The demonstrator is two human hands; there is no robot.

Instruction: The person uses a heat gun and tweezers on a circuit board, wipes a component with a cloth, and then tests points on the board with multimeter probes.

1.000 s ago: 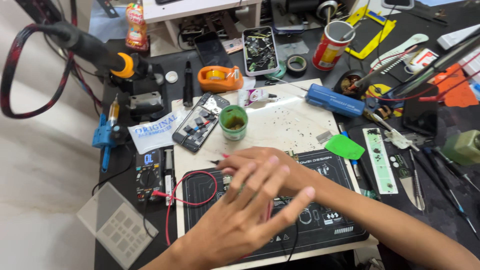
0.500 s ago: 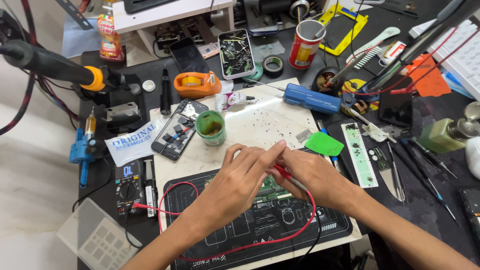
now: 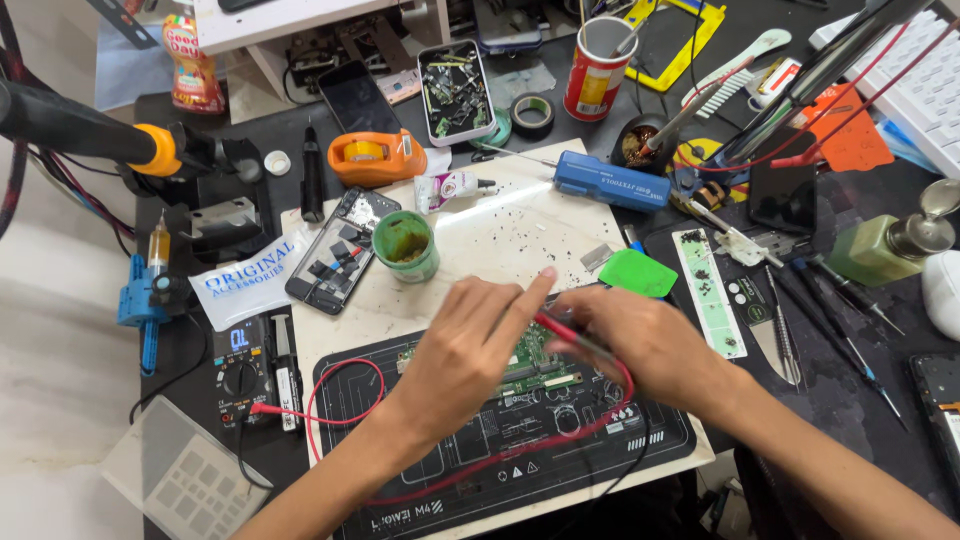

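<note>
My right hand [image 3: 645,345] pinches a red test probe [image 3: 568,336], its tip pointing down-left onto a green circuit board [image 3: 535,368]. The board lies on a black printed work mat [image 3: 420,445]. My left hand [image 3: 470,350] hovers over the board's left part, fingers curled and index finger stretched toward the far right; what it holds is hidden. The probe's red lead [image 3: 340,385] loops across the mat to a black multimeter [image 3: 240,365] at the left.
A green paste pot [image 3: 405,245], an opened phone [image 3: 340,250], an orange tape dispenser [image 3: 375,158], a blue electric screwdriver [image 3: 610,180] and a green pry card [image 3: 640,272] lie behind the mat. Tweezers [image 3: 785,335] and a green bottle [image 3: 885,248] crowd the right.
My left hand was spread flat above the mat, then closed in beside the right over the board. The red probe now rests in my right hand, and the view has shifted closer.
</note>
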